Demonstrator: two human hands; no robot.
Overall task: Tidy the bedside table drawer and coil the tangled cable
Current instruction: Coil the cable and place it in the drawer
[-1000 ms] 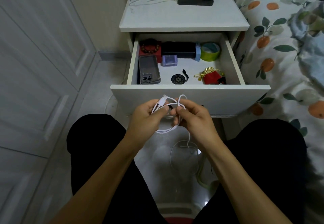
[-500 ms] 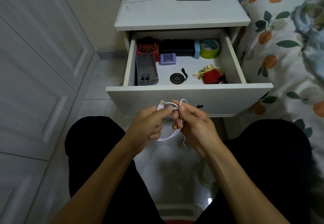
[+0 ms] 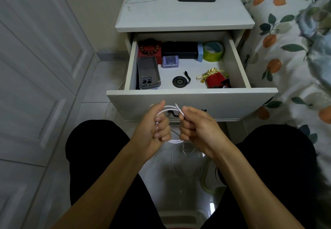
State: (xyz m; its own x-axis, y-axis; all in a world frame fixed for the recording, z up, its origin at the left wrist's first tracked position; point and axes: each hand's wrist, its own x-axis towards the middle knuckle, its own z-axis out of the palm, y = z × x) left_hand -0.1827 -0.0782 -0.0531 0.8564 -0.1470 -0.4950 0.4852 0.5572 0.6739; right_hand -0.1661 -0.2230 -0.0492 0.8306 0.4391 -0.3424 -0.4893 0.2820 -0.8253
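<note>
Now cable (image 3: pixel 168 109) loops crosswise between hands

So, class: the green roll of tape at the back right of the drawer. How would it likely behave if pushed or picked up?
The green tape roll seems to lean on its edge in the drawer corner, so a push could probably set it rolling or tip it flat. Its hollow ring shape suggests it is light and easy to hook with a finger.

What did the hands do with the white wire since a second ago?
The left hand closed into a fist round the white cable, hiding the plug that stuck up before. The right hand now pinches a cable end pointing up. Both hands kept hold, and the things in the drawer stayed put.
</note>
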